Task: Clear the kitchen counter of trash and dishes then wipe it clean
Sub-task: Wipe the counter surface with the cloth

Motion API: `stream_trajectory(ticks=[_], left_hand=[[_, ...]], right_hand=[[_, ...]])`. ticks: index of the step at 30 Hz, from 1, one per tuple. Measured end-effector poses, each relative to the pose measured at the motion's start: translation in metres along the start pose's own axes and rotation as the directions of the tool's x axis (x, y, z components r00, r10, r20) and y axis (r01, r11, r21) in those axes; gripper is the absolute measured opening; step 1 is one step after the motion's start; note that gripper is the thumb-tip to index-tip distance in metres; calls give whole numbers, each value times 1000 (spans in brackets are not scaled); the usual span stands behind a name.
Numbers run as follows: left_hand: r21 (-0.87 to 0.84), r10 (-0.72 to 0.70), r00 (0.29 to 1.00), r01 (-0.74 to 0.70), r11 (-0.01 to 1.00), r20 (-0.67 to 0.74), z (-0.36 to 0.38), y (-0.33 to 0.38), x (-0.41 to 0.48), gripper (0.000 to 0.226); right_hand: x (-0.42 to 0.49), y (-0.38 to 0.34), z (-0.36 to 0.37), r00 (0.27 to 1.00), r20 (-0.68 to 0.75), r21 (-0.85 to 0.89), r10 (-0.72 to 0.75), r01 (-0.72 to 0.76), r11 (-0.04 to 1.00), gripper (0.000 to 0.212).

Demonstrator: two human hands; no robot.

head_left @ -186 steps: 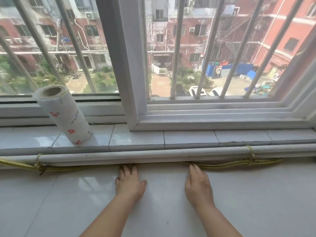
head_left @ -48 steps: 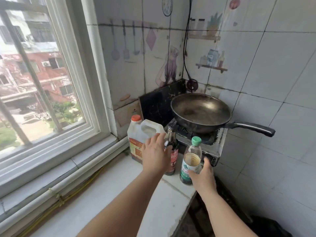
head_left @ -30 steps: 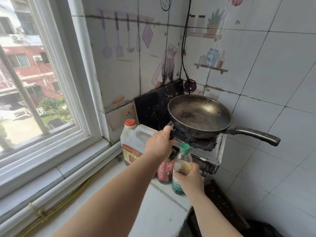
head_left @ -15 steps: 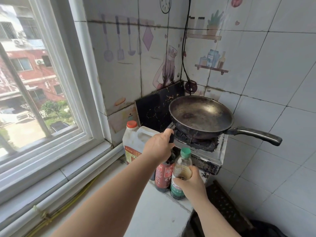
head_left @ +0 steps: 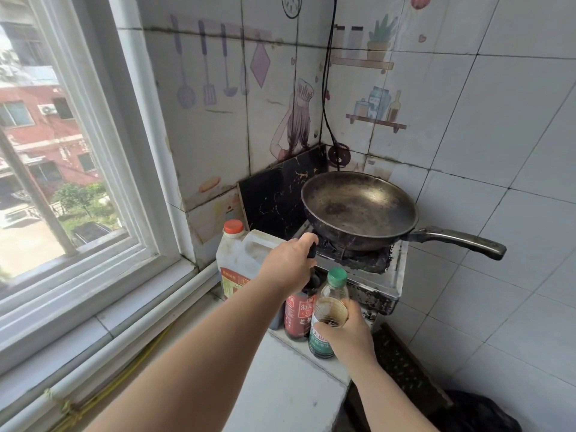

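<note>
— What can't you make out?
— The neck of the dark bottle (head_left: 297, 313) is buried in the left hand (head_left: 290, 268). The right hand (head_left: 349, 335) covers part of the label on the green-capped bottle (head_left: 332, 294).
— And the jug (head_left: 243, 260)?
— One lower corner is behind the forearm. The black bag (head_left: 480, 413) is cut off by the bottom edge.

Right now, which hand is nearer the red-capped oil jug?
Left. The left hand grips the neck of the dark bottle right beside the jug; the right hand holds the green-capped bottle farther right.
</note>
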State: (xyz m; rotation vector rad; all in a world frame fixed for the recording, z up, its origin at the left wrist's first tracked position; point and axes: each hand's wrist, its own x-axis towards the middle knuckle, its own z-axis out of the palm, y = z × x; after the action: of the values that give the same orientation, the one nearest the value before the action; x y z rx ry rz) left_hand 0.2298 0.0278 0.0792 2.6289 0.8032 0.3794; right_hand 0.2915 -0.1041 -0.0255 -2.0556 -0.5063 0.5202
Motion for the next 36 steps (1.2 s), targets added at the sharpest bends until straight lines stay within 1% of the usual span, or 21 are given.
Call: stream_trajectory(ticks=[7, 12, 15, 18, 20, 22, 25, 28, 30, 32, 34, 36], left_hand=[[1, 15, 998, -15, 1000, 56, -3, -2, 0, 36], [6, 9, 996, -10, 1000, 89, -8, -3, -2, 43], [-13, 17, 998, -16, 1000, 58, -6, -3, -6, 46], [25, 15, 1000, -14, 1000, -24, -4, -1, -9, 46], [71, 28, 998, -24, 997, -59, -7, 1, -7, 39], [83, 56, 998, -54, 995, -28, -9, 2, -5, 37], [70, 82, 996, -84, 994, 28, -10, 1, -4, 45], [61, 77, 996, -80, 995, 46, -11, 1, -4, 49], [41, 48, 999, -49, 998, 15, -12, 2, -6, 47], [51, 31, 999, -30, 998, -32, -12, 3, -7, 39], [79, 41, 998, -37, 996, -52, -12, 4, -7, 30], [89, 52, 997, -46, 995, -57, -11, 4, -7, 27]], right_hand=[[-5, 1, 0, 1000, 7, 6, -13, 13, 1000, 45], [-7, 6, 2, 1000, 19, 23, -3, 2, 1000, 56], [-9, 9, 5, 1000, 27, 30, 2, -3, 1000, 62], [-12, 12, 5, 1000, 24, 46, 9, -10, 999, 56], [-13, 12, 4, 1000, 22, 47, 12, -13, 999, 51], [-14, 12, 2, 1000, 27, 45, 12, -13, 999, 49], [-13, 13, 3, 999, 44, 28, 13, -15, 999, 50], [-13, 14, 4, 999, 49, 11, 14, -15, 1000, 53], [-13, 14, 4, 999, 47, 15, 18, -18, 1000, 52], [-13, 14, 4, 999, 44, 18, 20, -21, 1000, 52], [-12, 14, 6, 999, 41, 15, 21, -22, 1000, 55], [-12, 14, 7, 999, 44, 12, 27, -27, 1000, 60]])
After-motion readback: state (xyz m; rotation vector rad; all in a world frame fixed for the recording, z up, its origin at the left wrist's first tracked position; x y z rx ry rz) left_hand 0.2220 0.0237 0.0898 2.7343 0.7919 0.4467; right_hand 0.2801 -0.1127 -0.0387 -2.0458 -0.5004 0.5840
